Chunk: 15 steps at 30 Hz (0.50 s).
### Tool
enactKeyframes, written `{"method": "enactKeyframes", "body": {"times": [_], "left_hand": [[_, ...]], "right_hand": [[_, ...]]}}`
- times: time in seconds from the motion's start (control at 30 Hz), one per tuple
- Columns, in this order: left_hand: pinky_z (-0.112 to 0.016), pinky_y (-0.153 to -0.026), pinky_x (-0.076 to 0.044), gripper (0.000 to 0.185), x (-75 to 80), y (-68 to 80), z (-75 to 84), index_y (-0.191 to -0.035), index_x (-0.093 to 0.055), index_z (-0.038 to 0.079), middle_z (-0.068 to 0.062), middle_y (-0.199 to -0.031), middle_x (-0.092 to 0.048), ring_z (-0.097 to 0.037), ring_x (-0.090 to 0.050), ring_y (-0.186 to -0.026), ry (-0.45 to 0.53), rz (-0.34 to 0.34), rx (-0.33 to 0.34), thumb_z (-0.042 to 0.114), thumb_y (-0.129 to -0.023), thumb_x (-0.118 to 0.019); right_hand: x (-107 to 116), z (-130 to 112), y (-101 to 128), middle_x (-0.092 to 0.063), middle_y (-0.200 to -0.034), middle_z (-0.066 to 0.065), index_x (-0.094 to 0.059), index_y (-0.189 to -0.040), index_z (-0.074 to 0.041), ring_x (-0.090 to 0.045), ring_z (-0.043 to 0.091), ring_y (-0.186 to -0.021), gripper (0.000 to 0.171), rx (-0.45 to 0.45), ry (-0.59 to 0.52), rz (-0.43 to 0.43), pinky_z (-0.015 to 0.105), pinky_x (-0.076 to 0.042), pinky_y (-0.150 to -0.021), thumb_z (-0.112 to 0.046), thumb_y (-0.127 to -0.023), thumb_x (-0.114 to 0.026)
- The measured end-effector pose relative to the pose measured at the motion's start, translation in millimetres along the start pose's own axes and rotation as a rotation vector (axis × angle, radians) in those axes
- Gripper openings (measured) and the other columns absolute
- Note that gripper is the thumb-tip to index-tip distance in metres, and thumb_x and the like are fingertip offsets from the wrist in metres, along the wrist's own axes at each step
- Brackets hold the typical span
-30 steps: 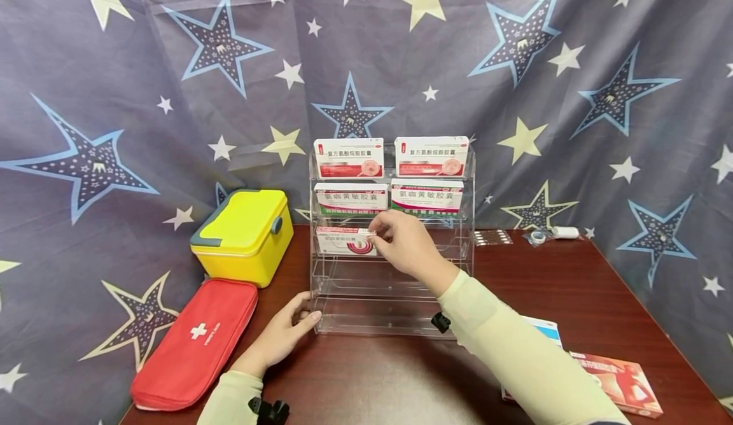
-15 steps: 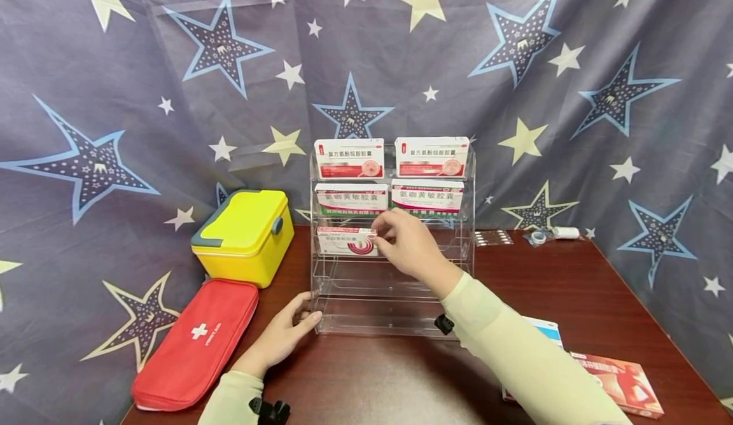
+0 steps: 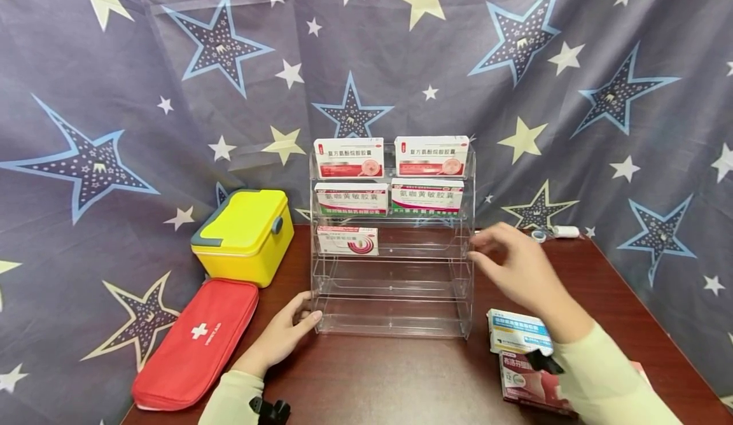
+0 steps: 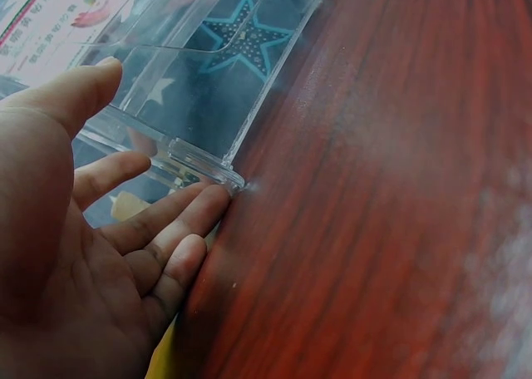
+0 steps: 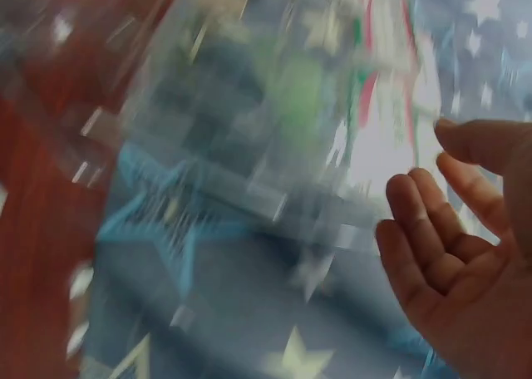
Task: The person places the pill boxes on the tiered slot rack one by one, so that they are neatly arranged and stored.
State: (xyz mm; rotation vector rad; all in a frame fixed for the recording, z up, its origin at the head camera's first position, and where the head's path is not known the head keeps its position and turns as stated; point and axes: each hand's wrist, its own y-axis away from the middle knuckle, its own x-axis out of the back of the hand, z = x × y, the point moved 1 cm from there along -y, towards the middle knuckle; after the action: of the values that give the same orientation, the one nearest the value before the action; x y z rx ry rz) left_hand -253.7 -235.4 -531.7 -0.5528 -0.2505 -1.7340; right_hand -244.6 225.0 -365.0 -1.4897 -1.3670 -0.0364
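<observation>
My left hand [image 3: 284,334] rests against the bottom left corner of the clear acrylic rack [image 3: 392,298]. My right hand [image 3: 513,266] hovers empty just off the rack's right edge, fingers loose. Five medicine boxes sit on the shelves (lowest one [image 3: 347,240] alone on the third tier), plus two boxes [image 3: 518,331] stacked by my right wrist.

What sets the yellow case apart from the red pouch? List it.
The yellow case is a hard, boxy tub with a grey-trimmed lid; the red pouch is soft, flat and marked with a white cross. The case stands behind, nearer the curtain; the pouch lies in front, at the table's edge. Both sit left of the clear rack.
</observation>
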Motion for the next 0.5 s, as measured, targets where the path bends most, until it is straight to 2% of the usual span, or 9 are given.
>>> {"method": "enactKeyframes", "body": {"times": [0.13,0.27,0.4,0.5], "left_hand": [[-0.03,-0.089,-0.051,0.047,0.1,0.2,-0.2,-0.146,-0.056,0.016,-0.007,-0.119,-0.067,-0.021,-0.066,-0.104,0.004,0.002,-0.003,0.031,-0.103,-0.07],[-0.029,-0.088,-0.051,0.048,-0.2,0.2,0.0,-0.146,-0.055,0.012,-0.007,-0.119,-0.068,-0.02,-0.066,-0.103,0.012,0.004,-0.01,0.03,-0.103,-0.07],[-0.029,-0.088,-0.051,0.05,-1.1,-1.0,-0.2,-0.147,-0.054,0.01,-0.008,-0.119,-0.068,-0.02,-0.066,-0.104,0.02,-0.005,-0.014,0.029,-0.104,-0.069],[-0.029,-0.089,-0.051,0.049,-1.6,-1.5,-1.0,-0.147,-0.055,0.012,-0.008,-0.119,-0.067,-0.021,-0.066,-0.104,0.016,-0.005,-0.009,0.03,-0.103,-0.069]], "right_hand": [[24,38,39,-0.07,-0.102,-0.001,-0.073,-0.107,-0.015,-0.072,0.022,-0.091,0.025,-0.151,0.046,-0.089,0.027,-0.054,-0.077,-0.014,-0.087,-0.087],[39,70,71,-0.07,-0.109,0.005,-0.073,-0.114,-0.013,-0.072,0.032,-0.099,0.031,-0.28,0.102,-0.159,0.04,-0.058,-0.079,-0.023,-0.089,-0.087],[49,96,92,-0.069,-0.114,0.012,-0.072,-0.118,-0.01,-0.071,0.037,-0.102,0.036,-0.373,0.117,-0.192,0.05,-0.058,-0.08,-0.027,-0.09,-0.086],[51,110,103,-0.068,-0.122,0.017,-0.07,-0.124,-0.008,-0.069,0.04,-0.108,0.043,-0.432,0.071,-0.267,0.052,-0.058,-0.081,-0.028,-0.09,-0.086]]}}
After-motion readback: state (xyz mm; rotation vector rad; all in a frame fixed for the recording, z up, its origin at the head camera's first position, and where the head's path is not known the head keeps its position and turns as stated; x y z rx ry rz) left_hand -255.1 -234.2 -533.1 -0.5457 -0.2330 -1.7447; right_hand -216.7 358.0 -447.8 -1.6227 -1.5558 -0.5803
